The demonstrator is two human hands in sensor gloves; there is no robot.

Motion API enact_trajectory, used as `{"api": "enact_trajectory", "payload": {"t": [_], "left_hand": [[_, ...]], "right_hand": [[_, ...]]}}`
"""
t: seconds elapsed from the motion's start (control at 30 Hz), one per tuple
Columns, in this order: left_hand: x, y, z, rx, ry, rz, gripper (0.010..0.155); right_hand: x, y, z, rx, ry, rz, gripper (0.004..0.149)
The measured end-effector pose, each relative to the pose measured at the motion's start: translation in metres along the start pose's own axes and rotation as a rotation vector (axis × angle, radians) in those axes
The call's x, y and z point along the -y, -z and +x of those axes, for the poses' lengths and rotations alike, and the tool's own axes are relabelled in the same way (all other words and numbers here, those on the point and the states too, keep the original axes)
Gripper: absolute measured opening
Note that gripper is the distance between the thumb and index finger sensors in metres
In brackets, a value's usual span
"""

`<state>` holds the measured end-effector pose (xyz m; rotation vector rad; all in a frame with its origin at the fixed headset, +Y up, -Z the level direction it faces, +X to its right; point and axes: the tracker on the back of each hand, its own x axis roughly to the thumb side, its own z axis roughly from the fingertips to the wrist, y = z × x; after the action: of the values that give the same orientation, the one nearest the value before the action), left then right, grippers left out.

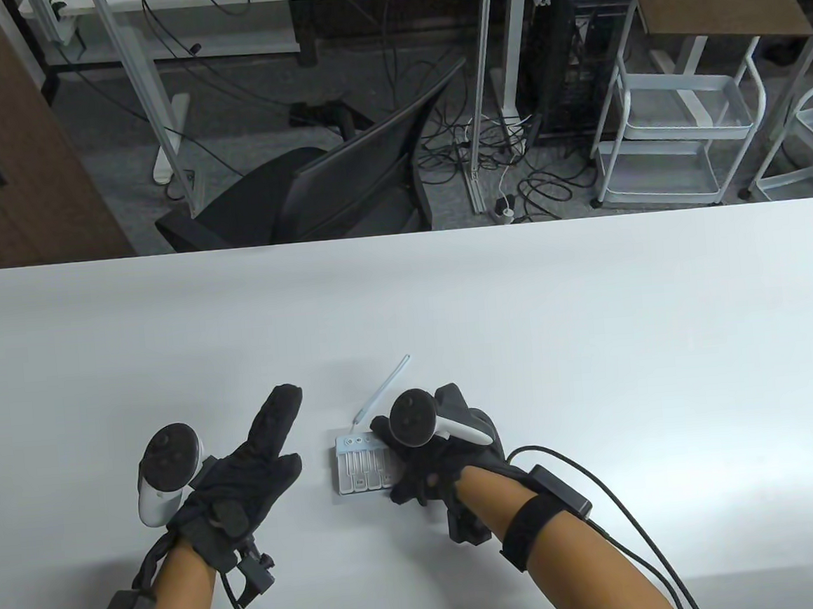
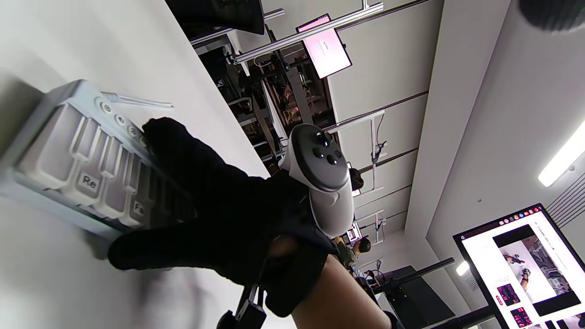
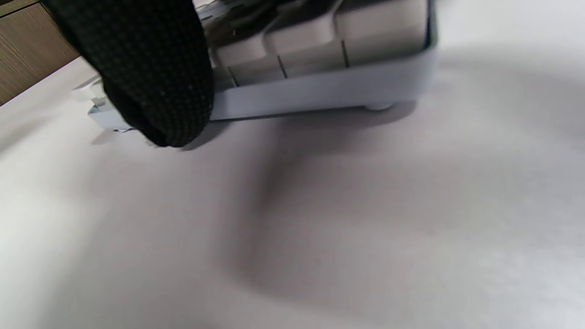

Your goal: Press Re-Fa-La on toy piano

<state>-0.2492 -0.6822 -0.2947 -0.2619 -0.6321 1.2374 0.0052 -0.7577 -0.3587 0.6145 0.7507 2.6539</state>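
Note:
A small pale toy piano (image 1: 355, 469) with white keys lies on the white table (image 1: 592, 339), a thin antenna (image 1: 385, 389) sticking out from its far edge. My right hand (image 1: 394, 463) lies over the piano's right half. In the left wrist view, my right hand (image 2: 205, 205) covers the keys right of those labelled Re (image 2: 87, 181) and Fa (image 2: 138, 208), with a fingertip by the top buttons and the thumb at the front edge. The right wrist view shows that thumb (image 3: 155, 82) against the piano's front rim (image 3: 320, 89). My left hand (image 1: 250, 457) rests open left of the piano, apart from it.
The table's far edge (image 1: 401, 238) runs across the middle of the table view, with a black office chair (image 1: 327, 191) just beyond it. Cables trail from both wrists toward the near edge.

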Motion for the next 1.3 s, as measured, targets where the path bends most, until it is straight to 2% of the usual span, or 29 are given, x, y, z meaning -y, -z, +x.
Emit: {"api": "enact_trajectory", "payload": {"t": [0.37, 0.47, 0.73, 1.0, 1.3], "left_hand": [[0.0, 0.0, 0.0, 0.0, 0.006, -0.001, 0.093], [0.0, 0.0, 0.0, 0.002, 0.004, 0.001, 0.093], [0.0, 0.0, 0.0, 0.003, 0.006, 0.0, 0.093], [0.001, 0.0, 0.001, 0.004, 0.008, -0.005, 0.093], [0.001, 0.0, 0.001, 0.008, 0.008, -0.003, 0.093]], "right_hand": [[-0.001, -0.002, 0.003, -0.012, -0.048, 0.007, 0.102], [0.005, -0.004, 0.006, 0.0, 0.008, 0.002, 0.102], [0.022, -0.005, 0.035, 0.026, -0.008, -0.051, 0.09], [0.013, 0.002, 0.052, 0.027, -0.049, -0.012, 0.081], [0.009, 0.005, 0.054, 0.004, -0.075, 0.019, 0.079]]}}
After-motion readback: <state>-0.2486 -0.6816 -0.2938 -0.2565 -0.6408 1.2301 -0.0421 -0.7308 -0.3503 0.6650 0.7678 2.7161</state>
